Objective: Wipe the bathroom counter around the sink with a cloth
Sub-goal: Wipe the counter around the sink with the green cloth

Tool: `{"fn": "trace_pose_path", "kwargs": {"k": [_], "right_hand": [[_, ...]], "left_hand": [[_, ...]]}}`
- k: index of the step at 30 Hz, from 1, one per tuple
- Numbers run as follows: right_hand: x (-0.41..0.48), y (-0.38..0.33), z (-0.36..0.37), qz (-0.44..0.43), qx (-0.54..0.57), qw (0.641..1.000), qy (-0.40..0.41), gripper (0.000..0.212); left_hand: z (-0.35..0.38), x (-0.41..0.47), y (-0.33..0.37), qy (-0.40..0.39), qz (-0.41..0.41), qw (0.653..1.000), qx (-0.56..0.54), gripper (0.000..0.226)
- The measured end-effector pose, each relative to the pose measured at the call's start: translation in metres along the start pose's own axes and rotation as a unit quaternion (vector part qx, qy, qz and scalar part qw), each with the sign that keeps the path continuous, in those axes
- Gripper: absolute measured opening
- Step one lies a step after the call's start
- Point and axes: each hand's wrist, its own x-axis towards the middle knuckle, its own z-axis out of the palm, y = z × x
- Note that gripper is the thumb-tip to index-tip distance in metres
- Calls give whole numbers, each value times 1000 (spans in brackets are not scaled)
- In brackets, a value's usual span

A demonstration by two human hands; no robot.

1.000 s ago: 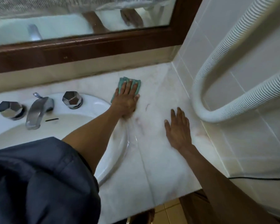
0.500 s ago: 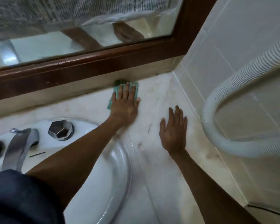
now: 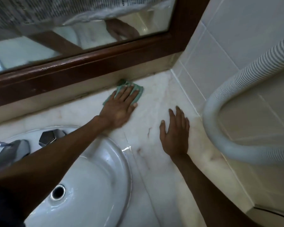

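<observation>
Pale marble tabletop (image 3: 156, 177) is seen beside the white sink (image 3: 105, 174). A green cloth (image 3: 138, 92) is pressed flat at the back wall by the left hand (image 3: 120, 108), fingers extended. The right hand (image 3: 175, 136) is laid flat, empty, nearby.

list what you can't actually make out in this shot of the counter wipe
All from the head view:
- Green cloth: mostly hidden under the left hand; its full shape is unclear.
- Faucet: cut off by the left edge and the left forearm.
- Faucet handle: partly covered by the same forearm.
- Ribbed hose: both ends run past the right edge.
- Counter under the right hand: hidden.
</observation>
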Motion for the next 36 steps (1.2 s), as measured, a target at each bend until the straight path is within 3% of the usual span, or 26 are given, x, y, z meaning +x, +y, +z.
{"fn": "trace_pose_path", "kwargs": {"k": [10, 15, 20, 23, 27, 29, 31, 36], "right_hand": [[-1, 2, 4, -5, 35, 999, 7, 52], [0, 7, 6, -6, 82, 997, 9, 48], [-5, 16, -4, -1, 90, 996, 6, 46], [-17, 24, -8, 0, 62, 998, 15, 46], [-24, 35, -12, -10, 58, 998, 12, 47], [-23, 35, -12, 2, 65, 998, 12, 47], [-23, 32, -11, 13, 82, 996, 18, 47], [-25, 30, -11, 52, 109, 992, 39, 45]], "left_hand": [[-6, 119, 79, -33, 13, 998, -52, 61], [-4, 135, 100, -40, 23, 998, -46, 62], [9, 90, 99, -44, 169, 984, -19, 58], [3, 97, 82, -45, 204, 978, -16, 57], [-8, 132, 74, -36, 119, 992, -2, 66], [-5, 135, 91, -29, 49, 998, -21, 61], [2, 120, 116, -28, 30, 999, -35, 59], [20, 79, 133, -43, 165, 985, -21, 57]]}}
